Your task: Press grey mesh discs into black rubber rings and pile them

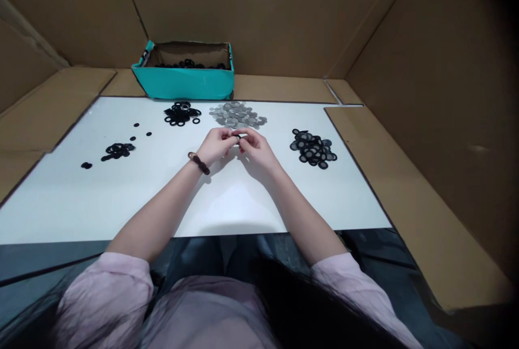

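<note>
My left hand (pixel 217 145) and my right hand (pixel 255 145) meet over the middle of the white board. Between their fingertips is a small black ring (pixel 238 137), pinched from both sides and partly covered by the fingers. Just beyond the hands lies a spread pile of grey discs (pixel 239 114). Farther left is a heap of black rings (pixel 180 115). Off to the right sits a pile of black rings with grey centres (pixel 312 149). A bracelet (pixel 198 163) of dark beads circles my left wrist.
A turquoise box (pixel 184 83) holding black rings stands at the back. More small black pieces (pixel 117 150) lie on the left of the white board (pixel 231 203), some scattered singly. Cardboard walls (pixel 284 19) enclose the back and sides.
</note>
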Tool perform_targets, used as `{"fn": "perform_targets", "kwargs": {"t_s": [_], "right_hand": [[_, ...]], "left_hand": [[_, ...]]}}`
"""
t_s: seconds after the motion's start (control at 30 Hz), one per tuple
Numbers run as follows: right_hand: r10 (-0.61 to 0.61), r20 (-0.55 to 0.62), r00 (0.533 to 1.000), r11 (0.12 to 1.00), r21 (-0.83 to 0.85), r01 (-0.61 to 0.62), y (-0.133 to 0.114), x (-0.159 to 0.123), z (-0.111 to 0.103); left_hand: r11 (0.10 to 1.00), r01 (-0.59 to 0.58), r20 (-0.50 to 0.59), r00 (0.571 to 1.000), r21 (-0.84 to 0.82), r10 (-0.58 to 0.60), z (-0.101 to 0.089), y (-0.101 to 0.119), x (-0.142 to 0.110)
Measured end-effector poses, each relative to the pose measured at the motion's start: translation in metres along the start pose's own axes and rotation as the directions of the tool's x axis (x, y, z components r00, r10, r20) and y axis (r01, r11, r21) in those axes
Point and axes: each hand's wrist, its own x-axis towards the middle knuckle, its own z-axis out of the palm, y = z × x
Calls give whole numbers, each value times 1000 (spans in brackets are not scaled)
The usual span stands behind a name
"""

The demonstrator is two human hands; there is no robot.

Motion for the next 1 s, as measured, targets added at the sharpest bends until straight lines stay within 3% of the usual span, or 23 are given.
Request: {"fn": "perform_targets", "kwargs": {"t_s": [0.2,0.37,0.53,0.67,0.77,1.0], "right_hand": [[-11,15,1000,1000,-14,11,2,1,-5],[22,0,1000,1000,-21,-22,9,0,-1],[-68,51,996,994,-86,72,14,2,0],[-202,30,979,947,-250,203,10,4,-7],[-204,84,975,917,-334,220,7,6,-16],[-59,298,953,983,-148,107,3,9,-33]], "left_hand": [[1000,16,81,997,-8,-15,-1,-2,1],[997,23,-3,1000,-79,-23,3,-5,2],[987,29,-45,998,-157,-36,6,-8,4],[971,74,74,996,-225,-59,4,-10,4],[946,138,157,983,-294,-95,0,-9,4],[851,306,321,931,-427,-173,-1,0,-1]]}}
